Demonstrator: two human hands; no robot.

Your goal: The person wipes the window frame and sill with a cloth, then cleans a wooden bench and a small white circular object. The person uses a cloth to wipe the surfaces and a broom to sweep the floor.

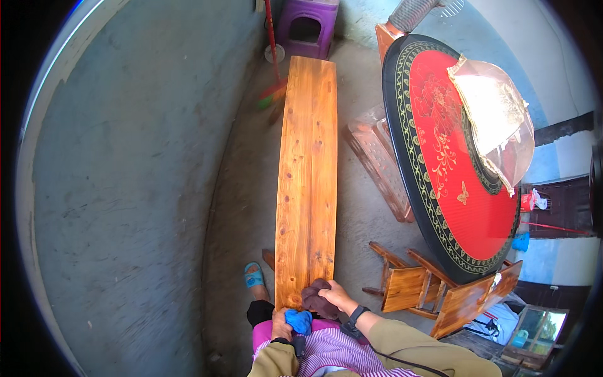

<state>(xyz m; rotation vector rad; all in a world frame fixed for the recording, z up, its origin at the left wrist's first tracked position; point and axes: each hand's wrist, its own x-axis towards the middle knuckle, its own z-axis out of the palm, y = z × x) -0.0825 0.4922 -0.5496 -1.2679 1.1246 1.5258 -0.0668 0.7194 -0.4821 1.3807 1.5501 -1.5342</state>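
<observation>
A long varnished wooden bench (308, 165) stretches away from me, its near end at my waist. My right hand (337, 298) grips a dark brown cloth (319, 298), which lies against the bench's near right corner. At the near left corner, my left hand (281, 324) is closed beside a bright blue cloth (298, 321) that it holds against the bench end. Parts of the fingers of both hands are hidden by the cloths.
To the right stands a round red-and-black table (435, 155) with a mesh food cover (499, 118) on it. Wooden chairs (405, 287) are below it. A purple plastic stool (308, 28) and a broom (273, 92) are beyond the bench; a blue wall (136, 165) rises left.
</observation>
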